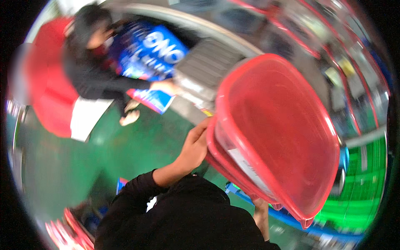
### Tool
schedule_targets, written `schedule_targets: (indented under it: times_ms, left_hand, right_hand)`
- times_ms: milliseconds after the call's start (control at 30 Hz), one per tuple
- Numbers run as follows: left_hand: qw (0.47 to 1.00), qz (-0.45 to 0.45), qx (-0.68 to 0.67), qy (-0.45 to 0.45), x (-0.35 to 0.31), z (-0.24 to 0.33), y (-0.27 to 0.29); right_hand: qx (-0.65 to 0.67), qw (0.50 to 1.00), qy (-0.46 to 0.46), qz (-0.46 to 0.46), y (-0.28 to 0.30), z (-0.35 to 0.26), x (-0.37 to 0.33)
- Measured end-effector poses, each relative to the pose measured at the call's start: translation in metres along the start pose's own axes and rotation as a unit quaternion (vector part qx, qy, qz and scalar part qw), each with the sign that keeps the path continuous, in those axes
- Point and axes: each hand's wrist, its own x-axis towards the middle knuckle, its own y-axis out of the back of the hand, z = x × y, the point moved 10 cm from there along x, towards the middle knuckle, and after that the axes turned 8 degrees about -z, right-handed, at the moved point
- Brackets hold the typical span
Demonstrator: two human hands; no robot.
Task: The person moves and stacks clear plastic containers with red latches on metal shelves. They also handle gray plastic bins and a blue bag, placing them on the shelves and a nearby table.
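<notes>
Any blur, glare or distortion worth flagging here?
Head view: the co-worker and red-edged shelving look smeared; head view: the red containers are sharper, with pale glints along a rim; head view: fisheye bending, black corners.

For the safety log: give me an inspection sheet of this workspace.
Surface: green floor, blurred.
Job's things: red containers, stacked, held tilted; white label on one side.
Clutter: blue printed panels and grey ribbed box, upper middle.
Hands: left hand grips the stack's left edge; right hand at its underside, mostly hidden.
Cables: nothing seen.
Surroundings: co-worker in black, upper left, one hand near the box; red-edged shelving, upper right.
</notes>
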Motion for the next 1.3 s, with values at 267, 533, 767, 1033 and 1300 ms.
schedule_targets:
  times_ms: [267,533,767,1033,1300]
  left_hand:
    - [0.957,0.277,-0.087,0.001,-0.153,0.013,0.064]
    - [0.820,0.555,-0.065,-0.123,-0.361,0.052,0.106]
    - [0.616,0.758,0.008,-0.214,-0.536,0.090,0.128]
    - [0.505,0.842,0.056,-0.181,-0.663,0.110,0.218]
    - [0.505,0.840,0.048,-0.195,-0.699,0.155,0.360]
  right_hand:
    - [0.053,0.958,0.158,-0.233,-0.081,-0.001,0.040]
    - [0.100,0.811,0.343,-0.462,-0.239,-0.097,0.044]
    - [0.123,0.612,0.510,-0.592,-0.390,-0.229,-0.043]
    - [0.113,0.481,0.538,-0.683,-0.547,-0.336,-0.112]
    - [0.130,0.543,0.367,-0.744,-0.674,-0.436,-0.093]
